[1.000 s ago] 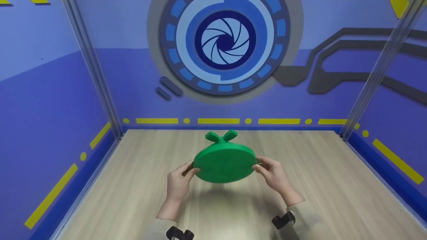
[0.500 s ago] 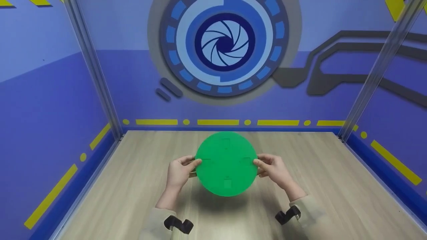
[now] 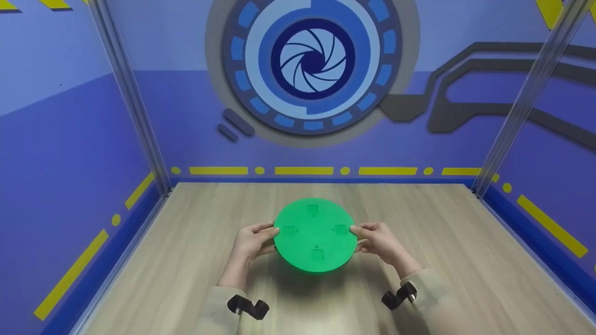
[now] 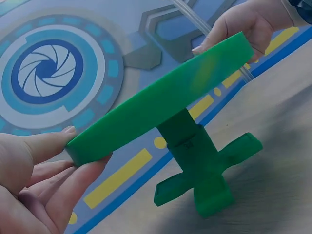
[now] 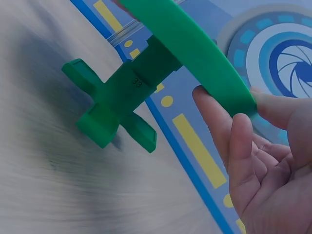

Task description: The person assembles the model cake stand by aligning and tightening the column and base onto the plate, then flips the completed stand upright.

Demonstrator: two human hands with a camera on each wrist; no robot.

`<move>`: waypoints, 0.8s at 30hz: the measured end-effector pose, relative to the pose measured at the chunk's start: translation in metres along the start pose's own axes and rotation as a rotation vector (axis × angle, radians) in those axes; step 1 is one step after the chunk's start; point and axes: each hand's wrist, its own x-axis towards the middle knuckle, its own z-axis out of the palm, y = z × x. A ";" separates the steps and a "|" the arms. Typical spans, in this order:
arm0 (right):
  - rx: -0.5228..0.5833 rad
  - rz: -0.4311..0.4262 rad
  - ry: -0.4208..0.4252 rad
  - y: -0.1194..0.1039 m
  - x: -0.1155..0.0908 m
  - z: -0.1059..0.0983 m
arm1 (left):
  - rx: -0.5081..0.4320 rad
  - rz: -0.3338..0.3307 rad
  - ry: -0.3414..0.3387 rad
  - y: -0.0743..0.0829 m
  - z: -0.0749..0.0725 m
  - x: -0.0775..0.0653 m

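Note:
A round green disc (image 3: 315, 237) on a short stem with splayed feet, like a small pedestal stand, is held above the table. Its upper face carries several shallow square recesses. My left hand (image 3: 253, 243) pinches the left edge, thumb on top and fingers beneath. On the opposite edge my right hand (image 3: 379, 242) pinches it the same way. In the left wrist view the stem and feet (image 4: 200, 165) hang below the disc. The right wrist view shows the number 33 on the stem (image 5: 136, 80). From the head the stem is hidden under the disc.
A wood-grain table (image 3: 186, 260) lies beneath, with the disc's shadow on it. Blue printed walls (image 3: 223, 153) with yellow dashes enclose the back and both sides. Metal posts (image 3: 135, 97) stand at the back corners. A black wrist mount (image 3: 248, 307) sits on each sleeve.
The green stand has turned in both hands: its feet showed above the disc at first, then the recessed face tipped up toward the head view. Both hands kept their hold on the edges.

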 end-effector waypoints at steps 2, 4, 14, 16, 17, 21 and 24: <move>0.016 0.014 -0.004 0.002 0.001 0.000 | 0.002 -0.013 -0.005 -0.002 -0.001 0.002; 0.030 0.026 -0.004 0.005 0.002 0.000 | 0.007 -0.029 -0.009 -0.005 -0.001 0.004; 0.077 0.044 -0.022 0.014 0.008 -0.001 | 0.022 -0.093 0.007 -0.014 0.000 0.010; 0.083 0.048 -0.021 0.015 0.009 -0.001 | 0.022 -0.097 0.012 -0.014 0.000 0.011; 0.083 0.050 -0.020 0.015 0.008 -0.001 | 0.017 -0.100 0.014 -0.015 0.001 0.011; 0.077 0.046 -0.008 0.015 0.007 0.000 | -0.004 -0.105 0.023 -0.015 0.002 0.012; 0.083 0.038 0.003 0.016 0.006 0.001 | -0.007 -0.107 0.027 -0.016 0.002 0.012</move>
